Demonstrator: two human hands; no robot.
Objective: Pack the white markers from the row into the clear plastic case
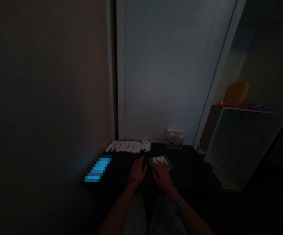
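Observation:
My left hand (pixel 138 170) rests on the dark table (pixel 187 173) with its fingers stretched out and nothing in it. To its right, my right hand (pixel 163 175) lies over the near side of a clear plastic case (pixel 168 160) with a pale printed label. The fingers of that hand look extended on top of the case, not wrapped round it. The case lies flat on the tabletop. Beyond my left hand, several white markers (pixel 129 147) with coloured ends lie side by side in a row.
Two clear plastic cases (pixel 180 140) with colourful labels stand upright at the back. A lit, pixelated screen (pixel 98 169) lies at the left edge. A wall (pixel 58 81) rises on the left, a white door (pixel 165 65) behind. At right stands a cabinet (pixel 236 140) with a yellow object (pixel 236 93).

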